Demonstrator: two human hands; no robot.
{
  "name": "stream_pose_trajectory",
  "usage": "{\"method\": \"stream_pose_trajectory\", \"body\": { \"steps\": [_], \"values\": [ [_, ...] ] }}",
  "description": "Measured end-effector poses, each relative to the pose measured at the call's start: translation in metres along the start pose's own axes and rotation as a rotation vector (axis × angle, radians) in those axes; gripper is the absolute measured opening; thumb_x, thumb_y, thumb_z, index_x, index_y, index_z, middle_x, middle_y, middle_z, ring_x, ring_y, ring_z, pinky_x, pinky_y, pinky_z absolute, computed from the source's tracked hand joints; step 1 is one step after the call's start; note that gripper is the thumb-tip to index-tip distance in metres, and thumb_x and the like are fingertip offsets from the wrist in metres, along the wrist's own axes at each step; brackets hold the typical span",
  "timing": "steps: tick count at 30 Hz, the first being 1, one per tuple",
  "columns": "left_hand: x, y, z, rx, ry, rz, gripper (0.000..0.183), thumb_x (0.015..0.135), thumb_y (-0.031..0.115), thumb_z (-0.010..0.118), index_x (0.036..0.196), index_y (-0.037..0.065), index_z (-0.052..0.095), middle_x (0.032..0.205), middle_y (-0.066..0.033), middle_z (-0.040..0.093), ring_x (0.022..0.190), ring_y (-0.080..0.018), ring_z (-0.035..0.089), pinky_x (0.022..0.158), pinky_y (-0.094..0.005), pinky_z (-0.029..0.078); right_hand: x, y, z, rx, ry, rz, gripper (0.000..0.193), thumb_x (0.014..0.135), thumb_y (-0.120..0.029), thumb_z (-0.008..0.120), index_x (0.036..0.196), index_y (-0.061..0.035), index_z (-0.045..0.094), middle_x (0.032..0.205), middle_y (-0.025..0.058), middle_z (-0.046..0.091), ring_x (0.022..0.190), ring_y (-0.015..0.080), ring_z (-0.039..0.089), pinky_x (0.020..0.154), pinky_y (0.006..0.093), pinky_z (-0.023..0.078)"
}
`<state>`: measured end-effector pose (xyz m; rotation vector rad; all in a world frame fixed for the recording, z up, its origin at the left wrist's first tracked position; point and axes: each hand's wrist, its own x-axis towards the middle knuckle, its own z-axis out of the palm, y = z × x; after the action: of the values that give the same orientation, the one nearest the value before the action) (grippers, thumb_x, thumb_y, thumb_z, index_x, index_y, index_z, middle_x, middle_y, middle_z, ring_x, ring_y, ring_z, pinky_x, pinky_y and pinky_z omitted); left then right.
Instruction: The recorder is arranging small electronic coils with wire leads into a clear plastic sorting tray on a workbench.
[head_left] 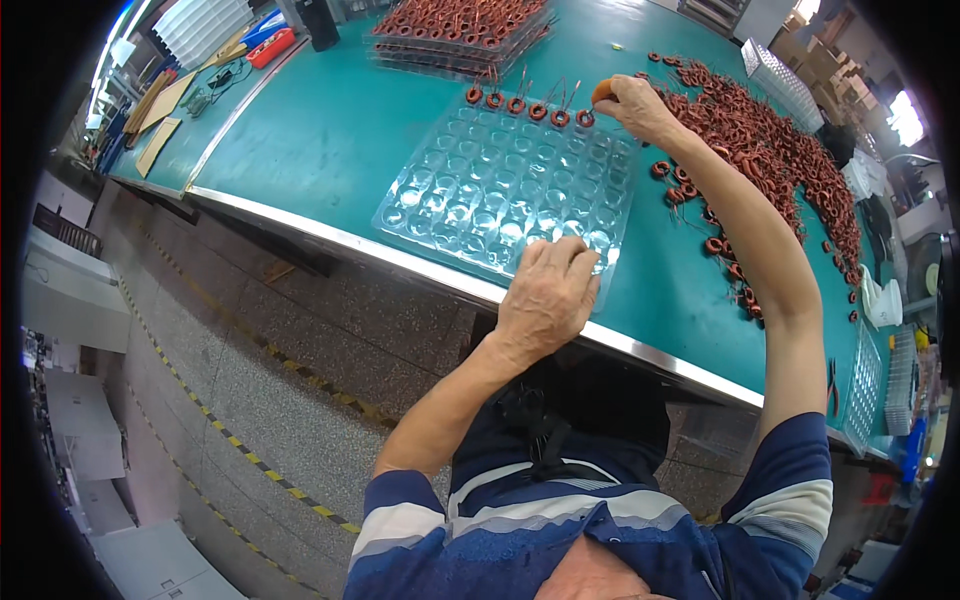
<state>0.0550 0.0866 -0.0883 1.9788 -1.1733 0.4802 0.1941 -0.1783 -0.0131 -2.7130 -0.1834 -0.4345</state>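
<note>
**Small copper coils going into a clear pocketed tray**

The right hand (635, 103), in the upper middle of the frame, pinches one orange-brown wound coil (603, 91) between thumb and fingertips, at the far right corner of the tray. The coil looks light, rigid and ring-shaped, with thin stiff wire leads that would likely bend if pressed; holding it by the ring's outer edge seems safest. The left hand (545, 297), at frame centre, rests with fingers curled down on the near edge of the clear plastic tray (500, 190), gripping nothing else. The tray is thin moulded blister plastic, glossy and probably flexible, with rows of round pockets. Six filled coils (528, 106) sit in its far row, leads standing up. To the right, a loose heap of coils (770, 150) spreads over the smooth green bench top (330, 130). Stacked filled trays (460, 30) lie at upper centre.
</note>
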Motion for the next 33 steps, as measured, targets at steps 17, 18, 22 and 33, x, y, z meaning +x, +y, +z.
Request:
{"method": "stream_pose_trajectory", "body": {
  "steps": [17,18,22,33],
  "values": [
    [-0.001,-0.003,0.003,0.024,0.047,-0.013,0.02,0.08,0.009,0.066,0.099,0.004,0.062,0.098,-0.009,0.058,0.086,-0.0271,0.057,0.083,-0.0385,0.043,-0.025,0.054,-0.003,-0.336,-0.18,-0.175,0.025,0.077,0.003,0.058,0.099,-0.004,0.068,0.101,0.0152,0.062,0.103,0.0342,0.058,0.089,0.0421,0.048],
    [0.0,-0.001,0.003,0.016,0.046,-0.012,0.02,0.08,0.009,0.066,0.099,0.004,0.062,0.098,-0.0087,0.059,0.086,-0.0269,0.057,0.083,-0.0386,0.043,-0.025,0.058,-0.005,-0.336,-0.178,-0.179,0.025,0.077,0.003,0.058,0.099,-0.004,0.068,0.101,0.0152,0.062,0.103,0.0342,0.058,0.089,0.0421,0.048],
    [0.0,0.0,0.003,0.01,0.07,0.026,0.019,0.081,0.009,0.064,0.097,0.002,0.061,0.094,-0.009,0.054,0.083,-0.0259,0.054,0.08,-0.0364,0.042,-0.028,0.062,-0.017,-0.432,-0.175,-0.172,0.011,0.083,-0.007,0.059,0.091,-0.0036,0.067,0.096,0.0128,0.063,0.096,0.0325,0.06,0.083,0.0412,0.049],
    [0.013,0.005,-0.002,-0.596,0.201,-0.338,0.031,0.087,0.009,0.059,0.116,-0.002,0.055,0.109,-0.0154,0.057,0.1,-0.029,0.058,0.085,-0.0368,0.047,-0.126,-0.022,-0.07,0.452,0.3,0.304,0.023,0.094,-0.011,0.056,0.11,0.0033,0.065,0.086,0.0053,0.068,0.076,0.0083,0.061,0.072,0.0217,0.049]
  ]
}}
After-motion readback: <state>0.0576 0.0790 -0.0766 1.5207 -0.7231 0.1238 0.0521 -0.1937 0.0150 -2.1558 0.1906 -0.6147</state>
